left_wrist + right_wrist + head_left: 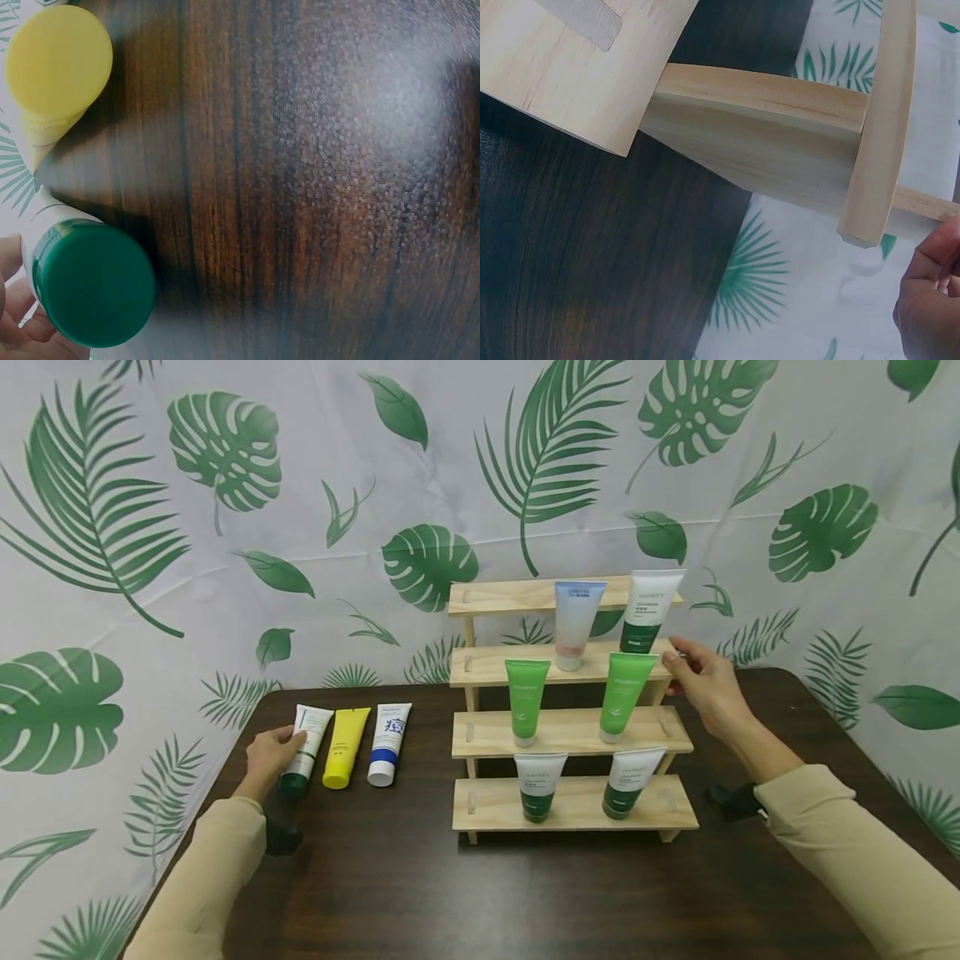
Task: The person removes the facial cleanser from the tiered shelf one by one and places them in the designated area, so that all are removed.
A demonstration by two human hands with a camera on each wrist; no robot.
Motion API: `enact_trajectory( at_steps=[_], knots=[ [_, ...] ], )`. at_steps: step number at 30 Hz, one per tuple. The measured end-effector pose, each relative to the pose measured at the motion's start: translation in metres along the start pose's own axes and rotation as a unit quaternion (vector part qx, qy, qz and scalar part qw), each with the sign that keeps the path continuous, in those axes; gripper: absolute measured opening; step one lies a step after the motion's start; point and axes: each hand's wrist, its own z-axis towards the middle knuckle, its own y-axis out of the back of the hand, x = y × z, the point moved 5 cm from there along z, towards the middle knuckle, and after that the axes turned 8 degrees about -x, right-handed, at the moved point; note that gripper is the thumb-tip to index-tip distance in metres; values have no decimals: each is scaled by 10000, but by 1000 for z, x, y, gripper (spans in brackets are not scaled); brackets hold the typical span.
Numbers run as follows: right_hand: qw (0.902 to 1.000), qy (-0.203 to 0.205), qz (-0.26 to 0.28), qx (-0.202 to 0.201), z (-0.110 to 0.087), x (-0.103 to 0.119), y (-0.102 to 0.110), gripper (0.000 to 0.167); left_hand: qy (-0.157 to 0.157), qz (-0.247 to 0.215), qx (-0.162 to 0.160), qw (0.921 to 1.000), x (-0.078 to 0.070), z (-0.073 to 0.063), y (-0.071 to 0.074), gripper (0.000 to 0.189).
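Note:
My left hand (pixel 268 755) grips a white squeeze tube with a dark green cap (pixel 311 727), the leftmost of three tubes on the table. In the left wrist view the round green cap (pixel 99 285) faces the camera, with fingertips (pixel 37 326) along the tube's side. Beside it lies a yellow tube (pixel 346 748), then a white tube with a blue band (pixel 389 745). My right hand (pixel 705 683) pinches the right end of an upper shelf on the tiered wooden rack (pixel 495 733). In the right wrist view its curled fingers (pixel 928 262) meet the rack's wood at the right edge.
Tubes stand in pairs on the rack: white-and-green ones (pixel 540 785) at the bottom, bright green ones (pixel 527 697) above, then a pale blue-pink tube (pixel 578 618) and a white-and-green tube (pixel 649 606). A leaf-printed cloth (pixel 337 460) hangs behind the dark wooden table (pixel 390 877).

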Motion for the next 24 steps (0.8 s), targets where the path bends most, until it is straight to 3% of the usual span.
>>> enact_trajectory(
  at_steps=[9,18,24],
  knots=[
    [10000,-4,45,36,0,-1,0,58,178,-7,83,9998,2,-2,-1,52],
    [9999,-63,-114,27,1,-3,0,58,-125,236,76,9996,1,-3,3,52],
    [10000,18,-44,39,-1,-1,0,58,-111,347,42,9993,1,-3,4,52]
  ],
)
